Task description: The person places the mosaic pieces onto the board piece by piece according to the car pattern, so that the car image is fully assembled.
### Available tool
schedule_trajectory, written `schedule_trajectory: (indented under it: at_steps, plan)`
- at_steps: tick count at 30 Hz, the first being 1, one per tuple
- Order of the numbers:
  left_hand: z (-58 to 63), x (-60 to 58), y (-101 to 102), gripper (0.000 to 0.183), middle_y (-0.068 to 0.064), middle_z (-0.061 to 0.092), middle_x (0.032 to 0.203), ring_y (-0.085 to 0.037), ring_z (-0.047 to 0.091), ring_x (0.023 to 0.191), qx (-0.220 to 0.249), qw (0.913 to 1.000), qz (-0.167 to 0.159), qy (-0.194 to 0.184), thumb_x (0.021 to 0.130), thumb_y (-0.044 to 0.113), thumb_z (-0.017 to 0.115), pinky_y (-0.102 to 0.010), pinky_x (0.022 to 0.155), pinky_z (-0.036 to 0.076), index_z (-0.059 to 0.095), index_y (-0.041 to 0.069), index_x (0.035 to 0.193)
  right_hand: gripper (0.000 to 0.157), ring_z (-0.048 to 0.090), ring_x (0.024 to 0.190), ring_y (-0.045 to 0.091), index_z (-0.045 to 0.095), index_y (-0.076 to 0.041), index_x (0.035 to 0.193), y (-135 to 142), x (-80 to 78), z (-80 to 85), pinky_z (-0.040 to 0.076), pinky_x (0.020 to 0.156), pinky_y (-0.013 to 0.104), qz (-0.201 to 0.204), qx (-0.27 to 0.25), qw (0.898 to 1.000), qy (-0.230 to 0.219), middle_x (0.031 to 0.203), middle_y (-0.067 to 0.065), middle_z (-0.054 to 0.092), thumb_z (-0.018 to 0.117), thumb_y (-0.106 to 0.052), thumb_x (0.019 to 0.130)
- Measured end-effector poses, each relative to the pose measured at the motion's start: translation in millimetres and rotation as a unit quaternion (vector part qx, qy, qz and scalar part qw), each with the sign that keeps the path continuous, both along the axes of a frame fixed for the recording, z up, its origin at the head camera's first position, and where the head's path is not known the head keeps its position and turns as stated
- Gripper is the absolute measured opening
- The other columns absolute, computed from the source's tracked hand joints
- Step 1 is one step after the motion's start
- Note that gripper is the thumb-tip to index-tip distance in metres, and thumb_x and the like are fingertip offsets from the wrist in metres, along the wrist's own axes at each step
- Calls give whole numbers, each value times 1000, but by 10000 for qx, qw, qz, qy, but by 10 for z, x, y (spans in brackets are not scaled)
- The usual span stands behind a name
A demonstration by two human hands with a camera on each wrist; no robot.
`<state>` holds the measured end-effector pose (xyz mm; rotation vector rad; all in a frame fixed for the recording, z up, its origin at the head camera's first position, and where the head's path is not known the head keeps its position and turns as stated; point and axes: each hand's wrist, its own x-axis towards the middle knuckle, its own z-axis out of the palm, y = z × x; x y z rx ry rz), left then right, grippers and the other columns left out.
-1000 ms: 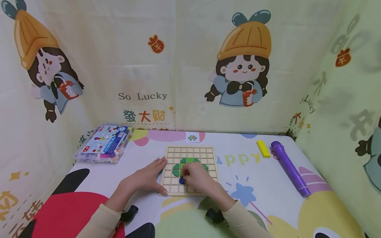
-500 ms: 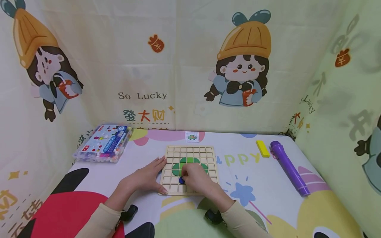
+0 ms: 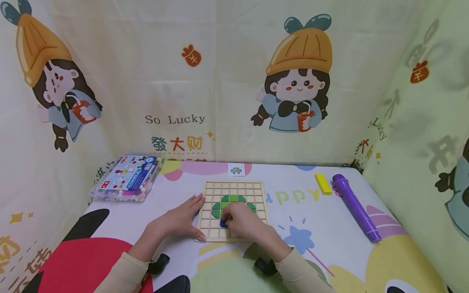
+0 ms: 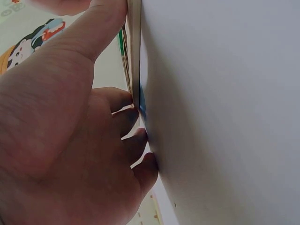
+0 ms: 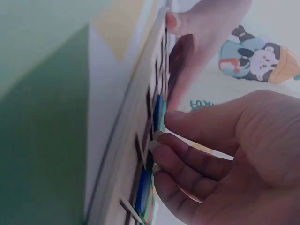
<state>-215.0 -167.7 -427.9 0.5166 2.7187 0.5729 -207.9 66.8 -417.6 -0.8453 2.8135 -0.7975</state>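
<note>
A wooden grid board (image 3: pixel 211 185) lies flat on the table, with green pieces (image 3: pixel 216 209) set in its middle cells. My left hand (image 3: pixel 177 215) steadies the board, its thumb on the near left corner and its fingers along the left edge. Over the board's lower middle, the right hand (image 3: pixel 243 221) has its fingers bent down and its thumb and fingertips at a dark blue piece (image 3: pixel 223 223). The right wrist view shows this blue piece (image 5: pixel 158 111) right at the thumb tip, and a second blue piece (image 5: pixel 143 191) lower on the board. The hand hides part of the pattern.
Behind the board lies a small picture card (image 3: pixel 236 169) with a coloured grid design. A clear plastic box of beads (image 3: pixel 126 177) is at the back left. On the right are a yellow block (image 3: pixel 323 184) and a purple tube (image 3: pixel 357 207). Printed cloth walls surround the table.
</note>
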Motion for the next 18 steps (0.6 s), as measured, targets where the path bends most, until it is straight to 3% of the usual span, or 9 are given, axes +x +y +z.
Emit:
schedule_trajectory:
  at_steps: [6,11,15,18]
  plan:
    - [-50,-27,-24,125,-7,17,168,-34,14,155,45,10000,-17,-22,62,63,85,-57,119,30,25,11,158,10,56,75,7,76,-14,94,157,-8,35,49,69,23,-169,-8,9997,203,84,-8,66,67,-14,90]
    - [-75,-6,-72,121,-5,17,168,-33,14,156,32,10000,13,-53,66,63,83,-58,118,30,25,12,159,25,67,103,19,73,-11,115,347,2,63,56,88,39,-553,-142,9976,401,110,2,73,66,-22,94]
    - [-58,25,-124,116,-5,17,168,-33,15,155,82,9998,125,-128,69,62,81,-59,118,30,26,14,158,42,56,129,30,60,-15,137,565,14,43,48,105,52,-991,-247,9938,439,136,7,62,62,-30,98]
    - [-43,40,-157,111,-5,18,168,-34,16,155,141,9997,157,-143,72,62,79,-60,117,30,27,15,158,52,46,140,33,50,-18,146,759,6,1,41,111,55,-1274,-212,9900,567,149,9,52,60,-35,98]
